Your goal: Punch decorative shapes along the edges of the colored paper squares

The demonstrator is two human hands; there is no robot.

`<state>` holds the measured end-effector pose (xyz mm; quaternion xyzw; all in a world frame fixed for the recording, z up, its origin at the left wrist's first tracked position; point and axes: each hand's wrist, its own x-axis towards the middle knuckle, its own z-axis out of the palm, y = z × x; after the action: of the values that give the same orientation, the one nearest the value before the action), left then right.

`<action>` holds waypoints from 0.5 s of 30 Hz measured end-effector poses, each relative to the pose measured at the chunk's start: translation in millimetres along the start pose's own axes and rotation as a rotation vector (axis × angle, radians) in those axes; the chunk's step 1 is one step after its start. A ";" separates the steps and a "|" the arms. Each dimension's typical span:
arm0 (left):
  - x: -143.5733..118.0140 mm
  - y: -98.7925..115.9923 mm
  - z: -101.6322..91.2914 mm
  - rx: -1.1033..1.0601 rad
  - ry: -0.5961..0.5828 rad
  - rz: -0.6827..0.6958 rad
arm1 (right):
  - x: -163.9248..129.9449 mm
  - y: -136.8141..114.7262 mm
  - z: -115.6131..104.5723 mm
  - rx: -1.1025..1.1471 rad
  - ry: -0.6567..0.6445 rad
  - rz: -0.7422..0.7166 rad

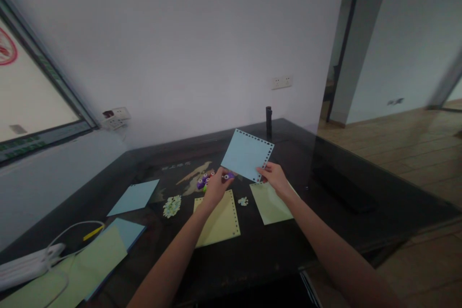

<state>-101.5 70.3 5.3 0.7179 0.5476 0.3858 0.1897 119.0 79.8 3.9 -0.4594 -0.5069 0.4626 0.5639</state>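
Both bare forearms reach forward from the lower edge of the view and draw toward each other near the middle. The left hand (215,186) is raised with its back toward the camera, the wrist nearly straight, its fingers curled closed in a pinch at the top. The right hand (275,176) sits just beside it at about the same height, wrist bent slightly inward, thumb and fingers pinched together.

Head camera looks forward, down over table (325,163).
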 end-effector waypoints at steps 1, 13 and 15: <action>-7.8 3.3 1.3 -0.163 -0.009 -0.047 | -0.3 0.4 0.4 0.003 0.001 -0.004; -55.2 20.6 13.3 -1.070 -0.194 -0.473 | -9.5 8.9 6.7 0.202 -0.012 0.066; -54.8 21.0 13.7 -1.081 -0.182 -0.488 | -9.7 9.6 7.7 0.215 -0.031 0.091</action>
<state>-83.3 14.4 -7.7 0.4033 0.4044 0.4921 0.6570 110.3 72.1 -6.5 -0.4118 -0.4416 0.5464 0.5804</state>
